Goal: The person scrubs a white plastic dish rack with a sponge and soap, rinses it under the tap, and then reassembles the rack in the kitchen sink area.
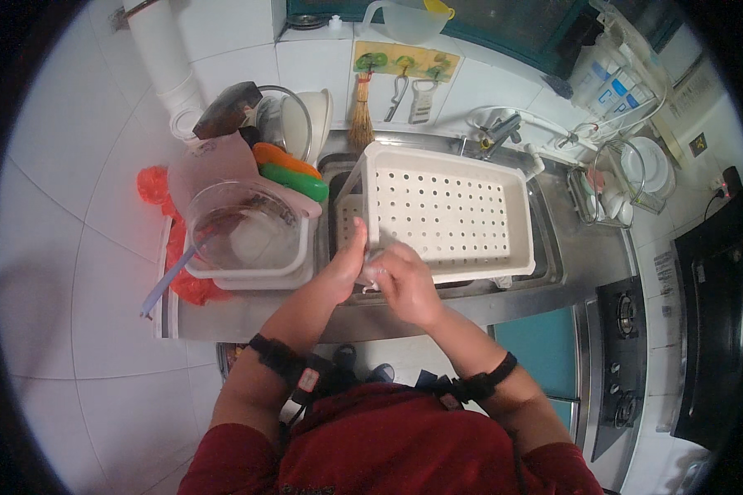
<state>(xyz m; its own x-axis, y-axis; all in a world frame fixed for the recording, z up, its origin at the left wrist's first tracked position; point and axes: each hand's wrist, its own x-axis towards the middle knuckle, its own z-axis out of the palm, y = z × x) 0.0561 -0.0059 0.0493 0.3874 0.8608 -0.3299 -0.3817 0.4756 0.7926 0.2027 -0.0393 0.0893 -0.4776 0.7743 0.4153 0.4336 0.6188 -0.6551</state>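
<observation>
A white perforated plastic basket [446, 204] rests tilted over the stainless-steel sink [548, 247], its holed bottom facing me. At its near left corner my left hand [348, 263] has the thumb pointing up along the basket wall; its fingers are largely hidden. My right hand [405, 281] is beside it, curled and slightly blurred. Between the two hands shows a small whitish, crumpled thing [373, 275], partly covered by the right fingers and too blurred to name. Under the basket's left side, part of another holed pale container [348, 216] is visible in the sink.
Left on the counter, a clear bowl [254, 229] sits in a white basin [247, 272], beside a pink cutting board [213, 167] and green-handled [294, 182] and orange-handled tools [285, 159]. The faucet [501, 130] stands behind the basket. A dish rack [613, 179] and gas stove [619, 365] are right.
</observation>
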